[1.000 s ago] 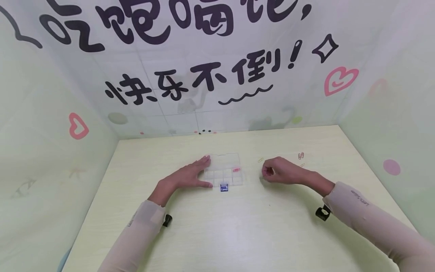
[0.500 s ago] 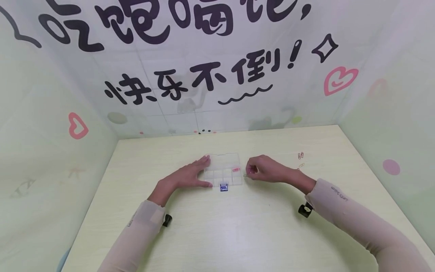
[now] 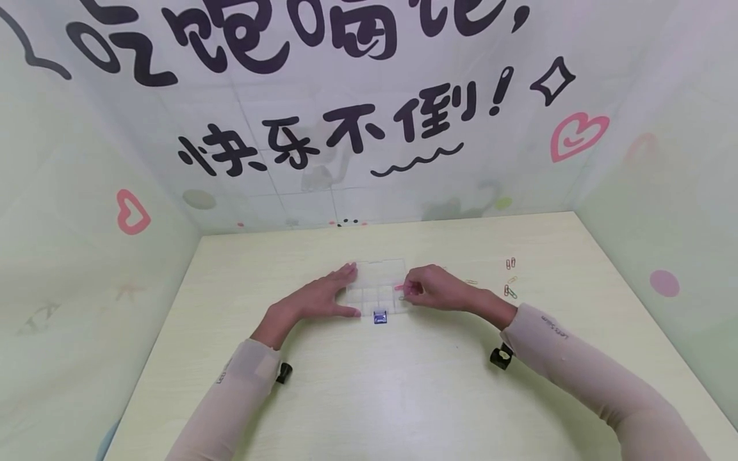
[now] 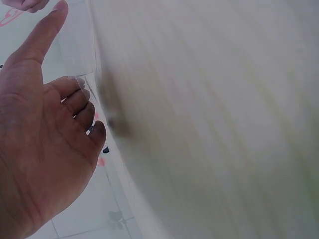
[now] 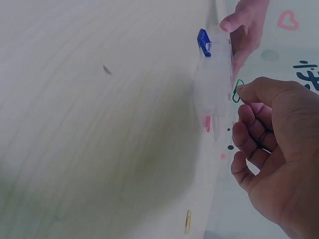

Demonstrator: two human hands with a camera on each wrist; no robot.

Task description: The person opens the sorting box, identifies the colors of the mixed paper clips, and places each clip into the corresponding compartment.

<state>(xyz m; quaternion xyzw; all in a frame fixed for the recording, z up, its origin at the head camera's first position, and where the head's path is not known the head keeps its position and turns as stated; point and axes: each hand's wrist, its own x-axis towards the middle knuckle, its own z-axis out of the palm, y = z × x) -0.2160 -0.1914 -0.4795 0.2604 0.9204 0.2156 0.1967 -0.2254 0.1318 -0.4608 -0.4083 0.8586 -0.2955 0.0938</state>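
A clear plastic compartment box with a blue latch lies mid-table. My left hand rests flat against its left side, fingers straight and thumb along the front edge. My right hand hovers over the box's right end and pinches a green paper clip between thumb and forefinger. A pink clip lies in a right-hand compartment. The right wrist view shows the box on edge with the pink clip inside. In the left wrist view, my left hand touches the box wall.
Several loose paper clips lie on the table right of the box, among them a red pair, a green one and a yellow one. Printed walls enclose the table on three sides.
My right hand has moved left from the table beside the box to above the box's right end, carrying the green clip. The left hand has stayed put.
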